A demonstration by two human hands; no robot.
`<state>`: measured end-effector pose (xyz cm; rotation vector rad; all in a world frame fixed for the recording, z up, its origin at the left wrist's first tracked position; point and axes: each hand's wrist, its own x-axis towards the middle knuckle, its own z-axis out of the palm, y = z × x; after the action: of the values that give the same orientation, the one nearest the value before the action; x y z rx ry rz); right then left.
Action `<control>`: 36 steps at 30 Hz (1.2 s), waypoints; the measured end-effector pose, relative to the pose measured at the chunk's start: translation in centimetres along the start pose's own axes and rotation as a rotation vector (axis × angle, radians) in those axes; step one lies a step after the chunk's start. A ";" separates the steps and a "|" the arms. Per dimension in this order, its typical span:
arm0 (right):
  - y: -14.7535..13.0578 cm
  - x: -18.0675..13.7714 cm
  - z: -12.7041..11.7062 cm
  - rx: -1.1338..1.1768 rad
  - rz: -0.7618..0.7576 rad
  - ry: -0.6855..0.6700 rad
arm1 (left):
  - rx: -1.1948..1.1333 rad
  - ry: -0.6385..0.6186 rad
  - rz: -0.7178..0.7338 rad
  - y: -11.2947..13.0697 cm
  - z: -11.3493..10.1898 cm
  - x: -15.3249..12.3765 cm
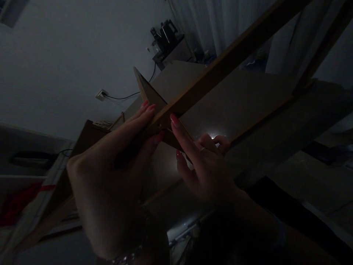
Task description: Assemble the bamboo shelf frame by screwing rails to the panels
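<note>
A wooden frame (pixel 209 77) with a long straight bar slants from the centre up to the top right. My left hand (pixel 107 176) is closed around its near end, fingertips on the upper side and thumb below. A small round hole shows in the wood between them. My right hand (pixel 206 165) is beside that end, its index finger stretched along the wood next to the hole. Its thumb lies under a short crosspiece (pixel 172 140), and its other fingers are curled. Deep shadow hides parts of both grips.
Below the frame is a wide tabletop (pixel 234 106) with a bright glint by my right hand. A coffee maker and kettle (pixel 165 35) stand on a small cabinet at the back. A wall socket (pixel 102 94) has a black cable. A wooden cabinet (pixel 66 180) is at left.
</note>
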<state>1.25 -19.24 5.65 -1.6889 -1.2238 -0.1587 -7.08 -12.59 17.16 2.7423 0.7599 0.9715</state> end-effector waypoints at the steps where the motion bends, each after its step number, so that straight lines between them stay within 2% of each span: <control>1: 0.0 0.0 0.0 -0.008 0.001 0.003 | 0.027 0.015 -0.020 0.0 0.0 0.0; 7: -0.2 0.1 0.1 -0.021 0.029 0.018 | 0.046 -0.014 -0.102 -0.1 0.0 -0.1; 19: 0.1 -0.1 0.2 -0.006 0.013 0.048 | 0.105 -0.007 -0.077 -0.1 -0.1 -0.2; 21: 0.2 -0.1 0.3 0.013 0.024 0.081 | 0.102 0.009 -0.057 -0.1 0.0 -0.2; 24: 0.4 -0.8 0.9 0.082 0.027 0.209 | 0.068 0.025 -0.003 -0.3 0.1 -0.1; 26: 0.6 -1.6 1.4 0.132 -0.033 0.296 | 0.038 0.029 0.044 -0.6 0.2 0.0; 27: 0.7 -2.1 1.6 0.148 -0.076 0.294 | 0.028 0.028 0.061 -0.8 0.2 0.0; 28: 0.8 -2.6 1.7 0.166 -0.131 0.258 | 0.026 0.024 0.074 -1.0 0.3 0.1; 32: 0.6 -4.1 2.0 0.147 -0.257 -0.059 | 0.035 0.033 0.108 -1.3 0.3 0.3; 36: -0.4 -4.2 2.9 0.056 -0.217 -0.377 | 0.067 -0.020 0.057 -0.9 0.0 0.3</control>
<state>-2.28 -19.72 2.00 -1.5775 -1.6768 0.0672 -7.24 -11.64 17.03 2.8415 0.7273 0.9444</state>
